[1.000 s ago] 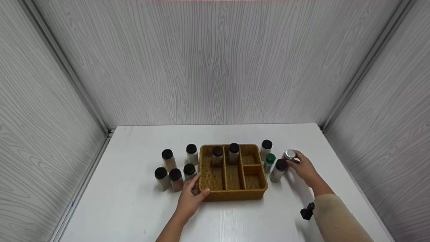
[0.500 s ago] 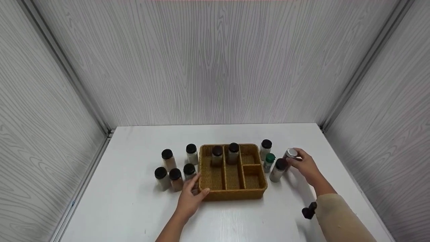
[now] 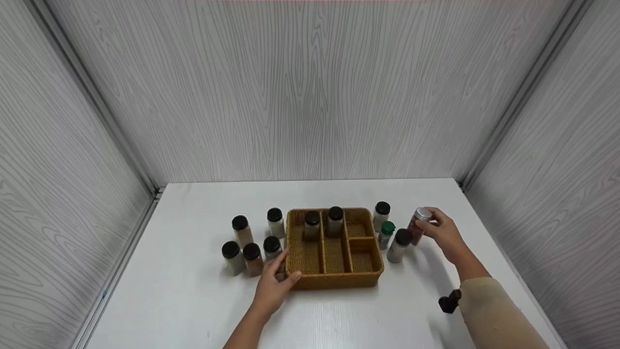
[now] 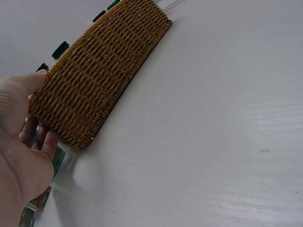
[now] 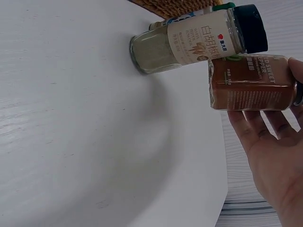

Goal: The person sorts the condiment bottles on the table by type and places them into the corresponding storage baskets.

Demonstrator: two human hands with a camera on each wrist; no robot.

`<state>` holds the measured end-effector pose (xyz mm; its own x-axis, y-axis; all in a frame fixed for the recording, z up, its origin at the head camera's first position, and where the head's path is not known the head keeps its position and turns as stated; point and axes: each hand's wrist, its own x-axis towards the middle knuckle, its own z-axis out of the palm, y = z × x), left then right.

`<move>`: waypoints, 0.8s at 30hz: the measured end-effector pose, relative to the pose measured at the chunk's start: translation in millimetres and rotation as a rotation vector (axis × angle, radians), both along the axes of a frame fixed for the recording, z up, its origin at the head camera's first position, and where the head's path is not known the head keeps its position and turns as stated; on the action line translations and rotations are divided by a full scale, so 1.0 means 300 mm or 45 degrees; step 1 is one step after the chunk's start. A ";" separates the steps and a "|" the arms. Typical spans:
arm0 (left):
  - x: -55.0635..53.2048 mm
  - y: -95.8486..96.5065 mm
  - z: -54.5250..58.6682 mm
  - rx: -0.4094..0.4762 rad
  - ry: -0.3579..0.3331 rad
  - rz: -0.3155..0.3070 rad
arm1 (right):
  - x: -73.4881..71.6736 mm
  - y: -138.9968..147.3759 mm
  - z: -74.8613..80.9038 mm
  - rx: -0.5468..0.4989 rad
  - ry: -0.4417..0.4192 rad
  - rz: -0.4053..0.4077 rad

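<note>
My right hand [image 3: 446, 236] grips a spice jar of red sweet pepper powder [image 5: 253, 84] near its top. In the head view its silver-looking cap [image 3: 423, 213] shows between thumb and fingers. Close beside it stands a black-capped jar of white pepper powder [image 5: 161, 49]. My left hand [image 3: 272, 291] holds the front left corner of a brown woven basket [image 4: 97, 75], thumb by the rim and fingers against the side. Two black-capped jars stand inside the basket, one in the left compartment [image 3: 312, 226] and one in the middle compartment [image 3: 335, 222].
Left of the basket stand several black-capped jars [image 3: 242, 231], the nearest close to my left hand. To its right are a green-capped bottle [image 3: 386, 235] and another black-capped jar [image 3: 381, 216]. Patterned panels [image 3: 300, 97] enclose the white table [image 3: 193, 310] at the back and sides.
My right hand and the red sweet pepper jar have moved a little up and to the right in the head view, away from the white pepper jar. My left hand stays at the basket corner.
</note>
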<state>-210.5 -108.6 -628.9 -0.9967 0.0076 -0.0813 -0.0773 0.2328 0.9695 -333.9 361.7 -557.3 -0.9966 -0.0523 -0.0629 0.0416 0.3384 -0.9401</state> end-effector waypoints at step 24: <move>-0.001 0.003 0.004 0.019 0.007 0.008 | 0.009 -0.015 0.115 -0.084 0.080 -0.064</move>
